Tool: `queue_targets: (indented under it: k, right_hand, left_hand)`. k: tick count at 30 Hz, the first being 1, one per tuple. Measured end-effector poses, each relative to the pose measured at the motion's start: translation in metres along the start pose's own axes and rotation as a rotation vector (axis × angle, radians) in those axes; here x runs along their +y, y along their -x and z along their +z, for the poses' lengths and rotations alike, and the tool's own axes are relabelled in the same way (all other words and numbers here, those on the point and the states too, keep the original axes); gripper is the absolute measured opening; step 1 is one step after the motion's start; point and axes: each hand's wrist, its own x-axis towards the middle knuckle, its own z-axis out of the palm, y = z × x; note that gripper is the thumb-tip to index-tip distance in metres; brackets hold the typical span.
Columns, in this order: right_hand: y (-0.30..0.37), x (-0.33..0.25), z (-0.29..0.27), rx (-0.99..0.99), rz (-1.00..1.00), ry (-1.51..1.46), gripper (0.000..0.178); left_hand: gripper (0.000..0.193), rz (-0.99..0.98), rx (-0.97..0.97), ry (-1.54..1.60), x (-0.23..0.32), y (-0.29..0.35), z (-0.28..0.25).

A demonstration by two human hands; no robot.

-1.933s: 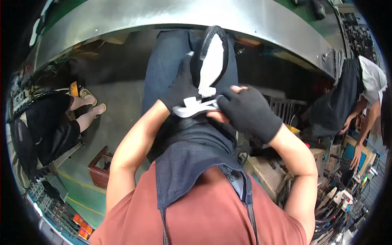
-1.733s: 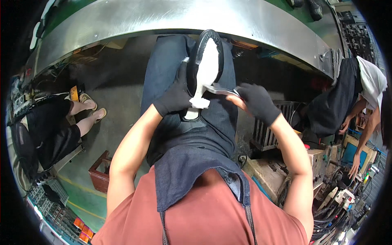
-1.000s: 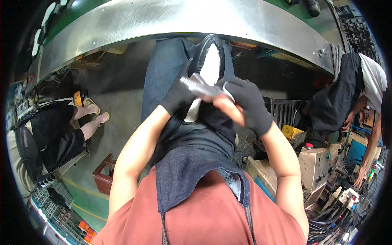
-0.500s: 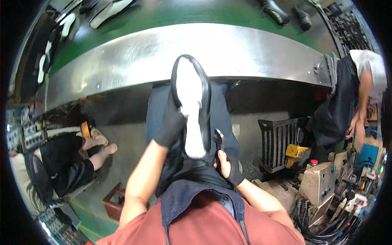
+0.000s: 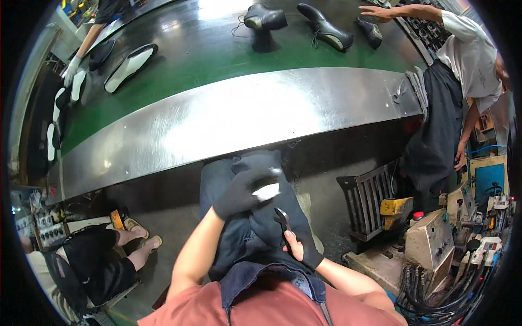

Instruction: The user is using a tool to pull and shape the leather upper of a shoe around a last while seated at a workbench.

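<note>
My left hand (image 5: 239,193), in a black glove, is closed over my lap around a white piece (image 5: 267,192). Only part of this piece shows past the fingers, blurred, so I cannot tell its kind. Lower and to the right, my right hand (image 5: 298,249) wears a black glove that leaves the fingertips bare. It grips a dark open-end wrench (image 5: 283,220), the jaw pointing up and away from me. Neither hand touches the metal-edged bench.
A steel ledge (image 5: 228,108) edges the green bench top (image 5: 212,65). Black shoes (image 5: 329,30) and a white-bottomed shoe (image 5: 130,68) lie there. At right are a co-worker's hand (image 5: 379,13), a slatted black crate (image 5: 364,204) and a machine box (image 5: 429,239). Someone sits at left.
The black shoe with a white bottom has gone from my left hand, which now holds a white piece lower over my lap. The view has tilted up; my right hand still holds the wrench.
</note>
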Motion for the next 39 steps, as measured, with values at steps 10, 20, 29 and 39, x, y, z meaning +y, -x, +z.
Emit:
queue_targets:
  k: [10,20,29,39]
  right_hand:
    - [-0.005,-0.013,-0.010,-0.110,0.044,-0.053,0.043]
    - [-0.081,-0.016,-0.007,-0.166,0.023,-0.031,0.033]
    - [-0.153,-0.034,0.019,-0.133,0.037,-0.050,0.033]
    - [-0.159,-0.035,0.045,-0.013,0.120,-0.087,0.032]
  left_hand:
    - [0.045,-0.346,0.367,0.379,-0.015,0.082,-0.050]
    - [0.057,-0.155,0.646,-0.186,-0.025,-0.021,-0.281]
    - [0.095,-0.358,1.304,-1.704,-0.106,-0.048,-0.599]
    - [0.079,-0.641,0.671,-1.639,-0.072,-0.069,-0.502]
